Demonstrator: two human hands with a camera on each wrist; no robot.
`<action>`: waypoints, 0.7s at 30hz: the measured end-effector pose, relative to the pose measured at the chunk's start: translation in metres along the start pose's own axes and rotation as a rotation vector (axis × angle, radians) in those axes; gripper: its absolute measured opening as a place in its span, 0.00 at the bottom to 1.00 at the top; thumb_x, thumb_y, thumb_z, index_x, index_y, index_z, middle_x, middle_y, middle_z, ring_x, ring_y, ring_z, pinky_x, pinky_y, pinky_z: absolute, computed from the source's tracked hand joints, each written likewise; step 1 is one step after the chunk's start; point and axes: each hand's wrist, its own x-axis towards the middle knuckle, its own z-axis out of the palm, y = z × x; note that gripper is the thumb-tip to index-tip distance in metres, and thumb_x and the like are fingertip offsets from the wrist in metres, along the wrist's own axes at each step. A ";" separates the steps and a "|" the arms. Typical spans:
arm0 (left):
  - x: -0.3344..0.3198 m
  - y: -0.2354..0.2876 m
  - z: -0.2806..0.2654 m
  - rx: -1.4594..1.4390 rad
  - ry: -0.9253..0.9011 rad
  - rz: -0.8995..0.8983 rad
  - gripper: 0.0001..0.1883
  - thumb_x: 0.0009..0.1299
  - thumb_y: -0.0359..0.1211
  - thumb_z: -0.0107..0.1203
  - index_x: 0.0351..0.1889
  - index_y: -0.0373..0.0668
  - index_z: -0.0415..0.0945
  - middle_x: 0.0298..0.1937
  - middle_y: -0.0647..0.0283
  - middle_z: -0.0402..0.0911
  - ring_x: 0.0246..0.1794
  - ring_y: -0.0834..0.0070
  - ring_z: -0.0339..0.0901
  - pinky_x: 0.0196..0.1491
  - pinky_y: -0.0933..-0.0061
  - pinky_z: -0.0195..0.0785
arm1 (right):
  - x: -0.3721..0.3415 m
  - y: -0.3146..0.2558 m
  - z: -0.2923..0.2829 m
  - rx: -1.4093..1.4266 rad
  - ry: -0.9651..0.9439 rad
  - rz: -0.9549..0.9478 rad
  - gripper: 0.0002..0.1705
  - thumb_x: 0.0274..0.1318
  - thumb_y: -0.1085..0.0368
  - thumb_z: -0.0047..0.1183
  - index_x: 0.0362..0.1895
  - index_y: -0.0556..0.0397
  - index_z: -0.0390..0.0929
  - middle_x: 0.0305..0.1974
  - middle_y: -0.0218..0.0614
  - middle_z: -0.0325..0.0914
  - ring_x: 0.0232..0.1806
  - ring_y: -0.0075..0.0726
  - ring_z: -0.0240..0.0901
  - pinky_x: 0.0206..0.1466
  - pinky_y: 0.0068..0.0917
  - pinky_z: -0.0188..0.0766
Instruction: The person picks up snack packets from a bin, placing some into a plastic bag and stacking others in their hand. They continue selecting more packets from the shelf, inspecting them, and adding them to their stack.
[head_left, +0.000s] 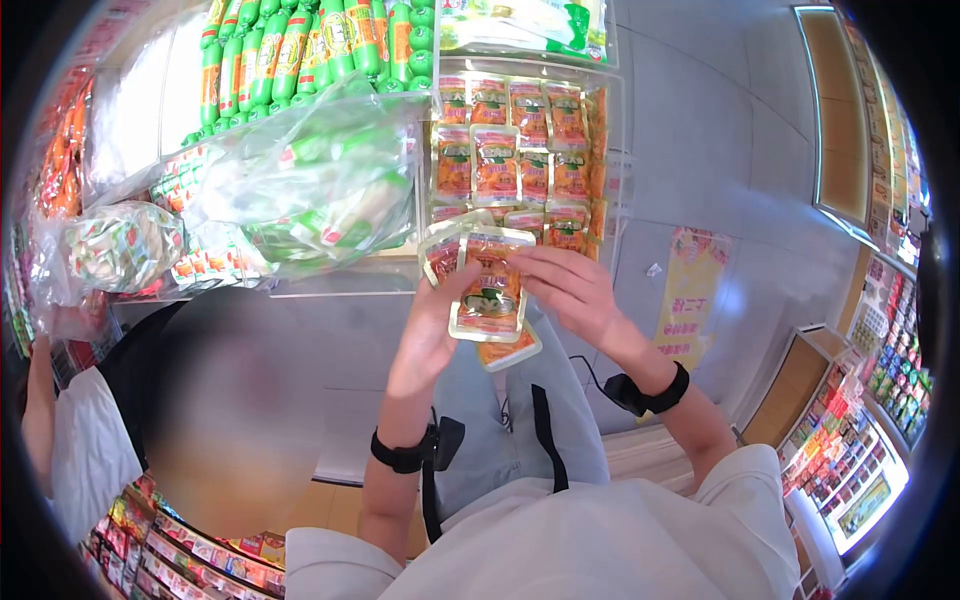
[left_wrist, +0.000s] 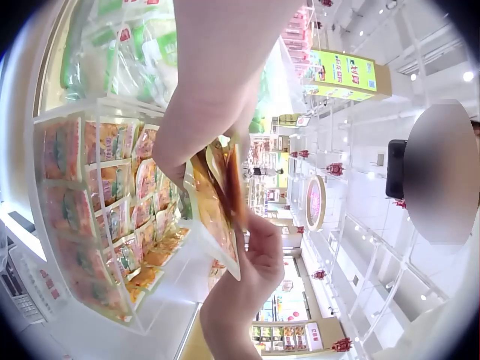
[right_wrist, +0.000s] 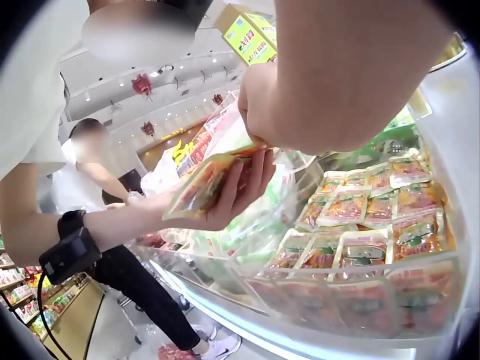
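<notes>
My left hand [head_left: 428,325] grips several clear-edged, orange-red food packets, thumb across the front packet [head_left: 490,285]. Another packet [head_left: 441,262] fans out behind it at the upper left, and one more [head_left: 512,350] shows below. My right hand [head_left: 572,292] pinches the upper right edge of the front packet. From the right wrist, the left fingers [right_wrist: 238,186] curl around the packets from below, while the right hand [right_wrist: 259,105] meets their upper end. The left wrist view shows the packets [left_wrist: 214,202] edge-on between both hands.
Just beyond my hands, a clear-walled bin [head_left: 612,150] holds rows of similar packets. To its left lie a large plastic bag of green-and-white packages [head_left: 310,190] and green wrapped sausages [head_left: 290,55]. Another person [right_wrist: 90,169] stands at the left, beside the display.
</notes>
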 end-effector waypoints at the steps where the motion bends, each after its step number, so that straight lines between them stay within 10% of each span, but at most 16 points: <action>1: 0.000 0.001 0.001 0.068 -0.012 0.023 0.17 0.67 0.30 0.50 0.54 0.36 0.66 0.49 0.61 0.75 0.46 0.76 0.75 0.47 0.73 0.70 | -0.001 0.001 0.001 0.022 -0.001 0.044 0.10 0.42 0.73 0.54 0.34 0.57 0.72 0.44 0.39 0.76 0.43 0.43 0.73 0.40 0.26 0.72; 4: 0.001 0.000 0.007 0.113 0.021 0.074 0.18 0.61 0.23 0.55 0.51 0.37 0.69 0.45 0.62 0.77 0.43 0.76 0.76 0.45 0.75 0.70 | 0.003 -0.010 0.005 0.126 0.198 0.492 0.07 0.48 0.73 0.54 0.34 0.56 0.72 0.40 0.35 0.77 0.39 0.35 0.73 0.43 0.21 0.68; 7: 0.004 -0.011 0.001 0.233 0.071 0.141 0.18 0.62 0.24 0.54 0.51 0.37 0.69 0.45 0.62 0.77 0.43 0.76 0.76 0.45 0.75 0.70 | -0.009 -0.014 0.016 1.021 0.103 1.141 0.06 0.54 0.72 0.51 0.38 0.55 0.72 0.39 0.30 0.75 0.41 0.21 0.70 0.47 0.20 0.64; 10: 0.009 -0.020 -0.003 0.277 0.143 0.219 0.15 0.65 0.26 0.52 0.50 0.36 0.69 0.44 0.61 0.78 0.43 0.76 0.76 0.45 0.74 0.70 | -0.017 -0.013 0.029 0.939 0.009 1.079 0.05 0.56 0.69 0.51 0.37 0.53 0.72 0.34 0.25 0.74 0.37 0.14 0.68 0.42 0.17 0.63; 15: 0.001 -0.001 0.016 0.111 0.135 0.199 0.12 0.69 0.30 0.47 0.48 0.35 0.70 0.43 0.61 0.78 0.41 0.78 0.76 0.45 0.74 0.69 | 0.006 0.030 0.013 0.946 0.388 1.189 0.05 0.55 0.67 0.53 0.30 0.54 0.71 0.25 0.21 0.71 0.30 0.12 0.66 0.33 0.15 0.60; 21: 0.006 -0.008 0.004 0.184 0.192 0.226 0.13 0.67 0.30 0.52 0.48 0.36 0.70 0.43 0.63 0.78 0.41 0.79 0.75 0.44 0.75 0.69 | 0.002 0.100 0.056 0.015 0.176 1.188 0.08 0.52 0.66 0.54 0.30 0.58 0.72 0.25 0.34 0.74 0.27 0.26 0.70 0.32 0.26 0.64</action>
